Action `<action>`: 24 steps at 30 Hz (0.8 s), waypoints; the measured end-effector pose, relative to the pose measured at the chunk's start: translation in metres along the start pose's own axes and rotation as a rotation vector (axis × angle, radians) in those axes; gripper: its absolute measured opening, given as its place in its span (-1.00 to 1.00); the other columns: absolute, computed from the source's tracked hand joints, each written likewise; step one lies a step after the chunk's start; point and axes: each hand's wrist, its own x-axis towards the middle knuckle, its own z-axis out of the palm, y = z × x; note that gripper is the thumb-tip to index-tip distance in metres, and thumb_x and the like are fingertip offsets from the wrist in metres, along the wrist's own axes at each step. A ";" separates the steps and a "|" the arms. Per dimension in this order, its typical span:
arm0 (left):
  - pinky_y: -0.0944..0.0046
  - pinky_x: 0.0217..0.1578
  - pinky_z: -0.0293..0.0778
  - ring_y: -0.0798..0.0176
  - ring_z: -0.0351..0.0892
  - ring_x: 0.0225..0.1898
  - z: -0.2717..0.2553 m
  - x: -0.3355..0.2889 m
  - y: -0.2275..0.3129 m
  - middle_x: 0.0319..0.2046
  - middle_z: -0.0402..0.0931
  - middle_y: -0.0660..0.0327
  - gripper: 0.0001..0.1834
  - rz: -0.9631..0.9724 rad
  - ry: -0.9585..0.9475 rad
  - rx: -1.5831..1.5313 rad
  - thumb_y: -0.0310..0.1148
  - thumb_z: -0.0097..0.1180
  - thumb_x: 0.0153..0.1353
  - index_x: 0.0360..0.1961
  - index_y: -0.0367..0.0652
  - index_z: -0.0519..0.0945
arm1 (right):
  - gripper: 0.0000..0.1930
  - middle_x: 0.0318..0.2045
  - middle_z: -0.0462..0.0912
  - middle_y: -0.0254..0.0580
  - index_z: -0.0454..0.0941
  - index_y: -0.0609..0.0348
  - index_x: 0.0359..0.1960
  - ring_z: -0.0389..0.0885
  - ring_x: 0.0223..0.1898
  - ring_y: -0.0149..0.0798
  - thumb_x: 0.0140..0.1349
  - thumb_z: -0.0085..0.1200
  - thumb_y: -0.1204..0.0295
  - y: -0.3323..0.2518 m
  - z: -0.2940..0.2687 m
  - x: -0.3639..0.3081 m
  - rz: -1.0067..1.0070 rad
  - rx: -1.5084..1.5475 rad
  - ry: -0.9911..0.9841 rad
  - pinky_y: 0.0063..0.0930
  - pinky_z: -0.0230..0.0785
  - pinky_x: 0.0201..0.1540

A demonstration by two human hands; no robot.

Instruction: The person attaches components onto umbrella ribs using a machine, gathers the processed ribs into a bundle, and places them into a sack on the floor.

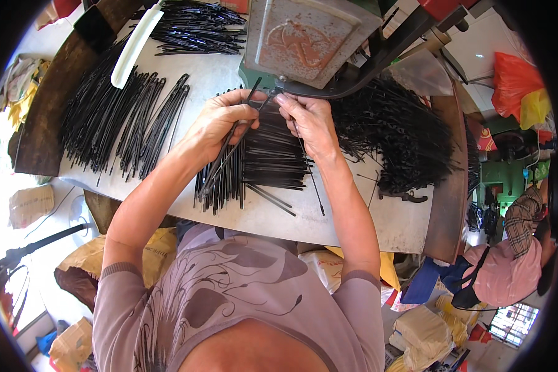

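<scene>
Some black rods [229,141] in left hand [224,123], ends near right hand [314,124].

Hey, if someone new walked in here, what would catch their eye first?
Probably the thin black rods, lying in bundles left of the hands and heaped to their right on the pale tabletop. Next, the worn grey-and-green machine at top centre, with the left hand and right hand just below. A red plastic bag stands out at upper right.
</scene>
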 end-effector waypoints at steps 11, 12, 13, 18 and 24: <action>0.64 -0.82 0.08 0.61 0.19 -0.78 0.002 0.003 -0.003 -0.64 0.41 0.28 -0.71 0.003 0.010 0.007 -0.54 -0.02 0.02 -0.17 -0.14 0.48 | -0.87 -0.72 0.28 -0.50 0.43 0.18 -0.53 0.10 -0.76 -0.67 0.12 -0.01 0.42 -0.001 0.005 0.002 0.009 0.007 0.016 -0.77 -0.11 -0.75; 0.64 -0.82 0.08 0.61 0.19 -0.78 0.002 0.003 -0.003 -0.64 0.41 0.28 -0.72 0.003 0.012 0.007 -0.54 -0.02 0.02 -0.18 -0.15 0.48 | -0.87 -0.72 0.28 -0.50 0.43 0.18 -0.53 0.09 -0.76 -0.67 0.12 -0.01 0.42 -0.001 0.004 0.002 0.015 0.015 0.011 -0.77 -0.11 -0.75; 0.64 -0.82 0.08 0.61 0.19 -0.78 0.001 0.003 -0.004 -0.64 0.41 0.28 -0.72 0.002 0.013 0.007 -0.54 -0.02 0.02 -0.18 -0.15 0.48 | -0.87 -0.72 0.28 -0.50 0.43 0.18 -0.53 0.09 -0.76 -0.67 0.12 -0.01 0.42 -0.001 0.005 0.002 0.016 0.016 0.011 -0.77 -0.11 -0.75; 0.63 -0.81 0.08 0.61 0.18 -0.78 0.002 0.001 -0.006 -0.64 0.42 0.28 -0.72 0.016 0.026 0.011 -0.54 -0.02 0.02 -0.18 -0.17 0.48 | -0.86 -0.71 0.29 -0.48 0.43 0.19 -0.53 0.10 -0.76 -0.66 0.12 0.00 0.42 0.000 0.005 0.001 0.028 0.014 0.012 -0.77 -0.11 -0.75; 0.63 -0.80 0.08 0.61 0.18 -0.78 0.003 0.001 -0.004 -0.64 0.41 0.28 -0.72 0.026 0.047 0.012 -0.54 -0.02 0.02 -0.18 -0.17 0.48 | -0.86 -0.70 0.31 -0.47 0.43 0.20 -0.52 0.11 -0.77 -0.66 0.12 0.00 0.41 0.000 0.007 0.002 0.022 0.027 0.023 -0.77 -0.09 -0.75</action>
